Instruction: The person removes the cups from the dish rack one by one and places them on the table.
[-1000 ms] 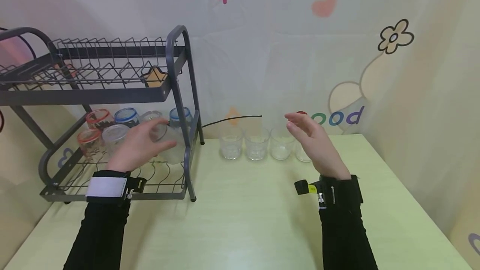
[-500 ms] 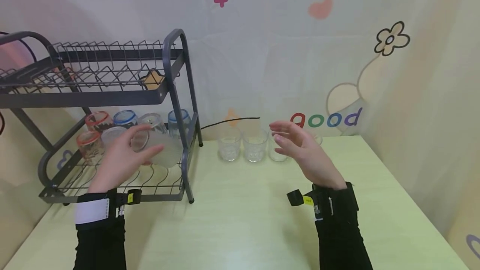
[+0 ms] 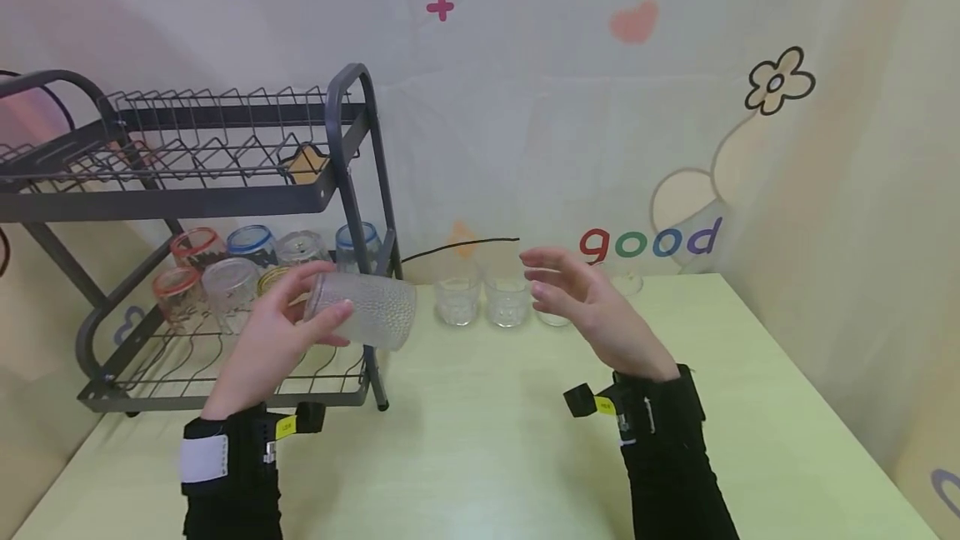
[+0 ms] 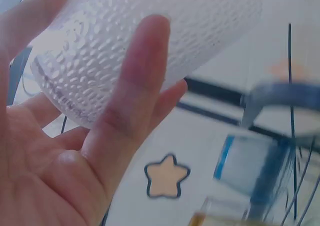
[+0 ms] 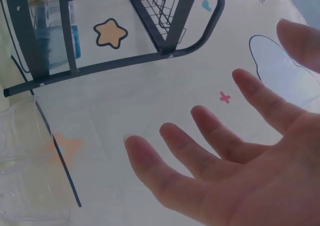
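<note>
One dimpled clear tumbler [image 3: 365, 310] lies on its side in the air, gripped by the left hand [image 3: 281, 325], whose thumb and fingers curl round its left end, just in front of the rack's right post. The right hand [image 3: 592, 307] hangs empty to the right, well apart from it, fingers spread and relaxed. A grey two-tier dish rack [image 3: 225, 190] stands at the far left; seven glasses [image 3: 232, 282] sit on its lower shelf, some with red or blue rims. Four small clear glasses [image 3: 483, 300] line the far edge of the pale green bench [image 3: 487, 448]. A pastel curtain [image 3: 600, 90] printed "good" forms the backdrop.
</note>
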Tool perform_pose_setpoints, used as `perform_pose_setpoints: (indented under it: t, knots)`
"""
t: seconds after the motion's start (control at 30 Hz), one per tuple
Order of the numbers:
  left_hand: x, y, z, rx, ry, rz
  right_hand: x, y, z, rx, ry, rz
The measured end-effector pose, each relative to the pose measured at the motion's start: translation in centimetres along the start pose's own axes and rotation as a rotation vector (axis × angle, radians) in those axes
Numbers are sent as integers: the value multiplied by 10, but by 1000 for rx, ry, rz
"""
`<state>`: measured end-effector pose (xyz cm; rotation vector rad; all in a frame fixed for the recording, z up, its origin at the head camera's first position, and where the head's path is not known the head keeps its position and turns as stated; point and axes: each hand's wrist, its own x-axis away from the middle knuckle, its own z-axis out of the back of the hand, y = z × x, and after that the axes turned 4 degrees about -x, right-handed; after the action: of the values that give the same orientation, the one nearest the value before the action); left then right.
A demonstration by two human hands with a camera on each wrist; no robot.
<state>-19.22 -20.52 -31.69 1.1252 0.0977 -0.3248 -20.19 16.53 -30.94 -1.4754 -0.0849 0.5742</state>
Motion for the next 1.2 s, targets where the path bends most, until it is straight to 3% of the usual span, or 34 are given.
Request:
perform_pose_setpoints:
  t: [0.17, 0.33, 0.47, 0.6, 0.73, 0.83, 0.97, 1.2]
  knots:
    - [-6, 7, -22, 99, -38, -65, 3, -3, -5, 108, -26, -1]
    - [-14, 12, -41, 299, -67, -130, 3, -6, -10, 183, -53, 14]
    - [-19, 17, -56, 498, -57, -163, 2, -8, -19, 109, -101, 19]
    - [-22, 24, -68, 630, -57, -175, -5, -7, -34, -14, -149, 66]
    - [-22, 29, -76, 694, -67, -175, -11, -7, -48, -92, -100, 154]
    - [-22, 30, -79, 699, -86, -180, -13, -8, -52, -108, -44, 211]
    - [-23, 31, -80, 638, -124, -201, -14, -8, -52, -116, -37, 218]
    - [-23, 26, -74, 392, -134, -164, -11, -7, -48, -29, -21, 175]
